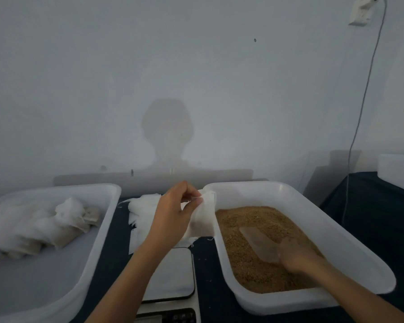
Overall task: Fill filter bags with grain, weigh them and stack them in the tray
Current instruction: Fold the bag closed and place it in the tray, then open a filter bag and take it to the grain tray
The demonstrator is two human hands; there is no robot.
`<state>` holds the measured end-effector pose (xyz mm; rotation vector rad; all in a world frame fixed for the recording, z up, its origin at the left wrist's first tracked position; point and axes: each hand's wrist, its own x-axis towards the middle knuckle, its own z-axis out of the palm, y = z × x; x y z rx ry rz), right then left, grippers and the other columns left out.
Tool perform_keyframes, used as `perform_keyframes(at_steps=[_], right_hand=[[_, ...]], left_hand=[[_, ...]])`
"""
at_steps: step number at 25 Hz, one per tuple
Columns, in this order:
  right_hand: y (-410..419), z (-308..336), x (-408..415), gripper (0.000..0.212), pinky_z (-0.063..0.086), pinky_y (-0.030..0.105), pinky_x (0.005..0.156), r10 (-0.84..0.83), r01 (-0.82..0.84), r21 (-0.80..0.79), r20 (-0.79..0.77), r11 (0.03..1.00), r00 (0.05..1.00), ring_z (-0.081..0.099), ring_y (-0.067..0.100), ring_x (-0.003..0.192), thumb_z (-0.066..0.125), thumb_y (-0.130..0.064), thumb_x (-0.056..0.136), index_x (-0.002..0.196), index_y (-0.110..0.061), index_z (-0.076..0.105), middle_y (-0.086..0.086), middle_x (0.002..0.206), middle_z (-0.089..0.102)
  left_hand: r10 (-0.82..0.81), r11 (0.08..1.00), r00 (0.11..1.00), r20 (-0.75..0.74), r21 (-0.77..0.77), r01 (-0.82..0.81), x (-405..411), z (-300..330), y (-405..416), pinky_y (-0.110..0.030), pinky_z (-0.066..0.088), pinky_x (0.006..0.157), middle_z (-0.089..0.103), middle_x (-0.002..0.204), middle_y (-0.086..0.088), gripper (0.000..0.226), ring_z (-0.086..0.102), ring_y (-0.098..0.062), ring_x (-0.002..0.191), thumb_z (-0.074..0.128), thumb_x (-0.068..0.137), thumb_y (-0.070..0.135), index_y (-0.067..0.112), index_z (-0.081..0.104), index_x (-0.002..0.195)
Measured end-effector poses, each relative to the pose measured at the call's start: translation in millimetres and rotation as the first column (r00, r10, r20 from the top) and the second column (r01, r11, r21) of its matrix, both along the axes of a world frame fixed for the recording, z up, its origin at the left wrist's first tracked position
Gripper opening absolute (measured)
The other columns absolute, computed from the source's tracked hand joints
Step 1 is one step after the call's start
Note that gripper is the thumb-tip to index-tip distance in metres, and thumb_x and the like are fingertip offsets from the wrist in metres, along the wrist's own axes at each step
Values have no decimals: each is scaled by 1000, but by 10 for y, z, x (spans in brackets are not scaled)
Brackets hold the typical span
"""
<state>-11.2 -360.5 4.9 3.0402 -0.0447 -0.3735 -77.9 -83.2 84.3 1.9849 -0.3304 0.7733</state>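
My left hand (173, 213) pinches the top of an empty white filter bag (204, 220), holding it up beside the left rim of the grain tub (336, 231). Brown grain (250, 220) fills that white tub. My right hand (296, 255) grips the handle of a clear plastic scoop (258, 242) whose blade lies on the grain. A pile of empty white bags (142, 213) lies on the dark table behind my left hand. The white tray (98, 234) on the left holds several filled bags (63, 229). A scale (173, 280) sits between the two containers, under my left forearm.
A dark blue cloth (208, 264) covers the table. A grey cable (359, 113) hangs down the wall from a socket (360, 11) at the upper right. Another white container (399, 173) stands at the far right edge.
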Motion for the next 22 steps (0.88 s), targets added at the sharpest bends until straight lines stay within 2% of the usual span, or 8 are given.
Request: perform_keyframes(at_steps=[3, 5, 8, 10, 12, 14, 18, 22], right_hand=[[236, 252, -112, 39, 42, 38, 101, 56, -53, -21, 196, 998, 979, 48, 25, 120, 43, -31, 98, 130, -10, 45, 11, 133, 48], [531, 453, -234, 28, 46, 30, 90, 120, -245, 302, 379, 921, 918, 53, 15, 107, 45, -38, 97, 116, -19, 52, 2, 122, 55], [1160, 632, -522, 24, 49, 17, 82, 241, -314, 869, 234, 382, 942, 60, -4, 97, 61, -35, 91, 113, -35, 53, -14, 114, 61], [1507, 559, -617, 41, 49, 17, 84, 319, -255, 932, 168, 256, 933, 60, -2, 103, 70, -29, 85, 119, -34, 48, -14, 112, 63], [1762, 450, -656, 43, 51, 18, 82, 293, -205, 958, 141, 201, 946, 63, 6, 102, 73, -21, 82, 119, -24, 52, -6, 109, 66], [1878, 358, -658, 24, 54, 21, 80, 242, -172, 972, 130, 159, 962, 66, 13, 96, 73, -15, 81, 102, -14, 61, 3, 103, 69], [1937, 198, -660, 21, 55, 37, 82, 129, -207, 958, 183, 199, 974, 67, 31, 89, 73, -12, 80, 83, 6, 63, 18, 91, 70], [1952, 92, -651, 25, 55, 42, 72, 49, -252, 939, 248, 235, 968, 66, 38, 79, 78, -12, 75, 70, 0, 57, 23, 80, 67]], left_hand=[[8, 997, 999, -31, 74, -5, -153, -63, 279, -12, 48, 79, 63, 82, 10, 25, 59, -3, 83, 65, 87, 6, 26, 55, 76], [7, 990, 999, -38, 141, -2, -230, -108, 434, -14, 48, 80, 62, 82, 11, 20, 59, -5, 84, 64, 87, 6, 23, 57, 79], [17, 978, 999, -30, 210, -10, -309, -169, 612, -16, 47, 77, 61, 83, 13, 18, 59, -6, 83, 65, 86, 9, 24, 61, 80], [10, 979, 999, -46, 204, -1, -339, -215, 700, -17, 47, 76, 61, 82, 14, 18, 58, -5, 82, 67, 86, 8, 25, 62, 80], [-14, 985, 998, -69, 172, 25, -361, -276, 768, -18, 49, 77, 62, 82, 13, 17, 59, -5, 81, 67, 85, 6, 22, 63, 80], [-43, 991, 996, -84, 127, 54, -373, -347, 808, -18, 49, 78, 62, 81, 12, 17, 60, -6, 81, 66, 84, 3, 20, 63, 81], [-35, 997, 994, -99, 64, 41, -379, -536, 823, -14, 48, 76, 62, 81, 12, 19, 59, -5, 81, 65, 85, 2, 21, 62, 80], [59, 993, 990, -126, -99, -72, -319, -736, 772, -15, 49, 72, 62, 85, 5, 27, 59, -5, 80, 65, 84, -2, 24, 59, 77]])
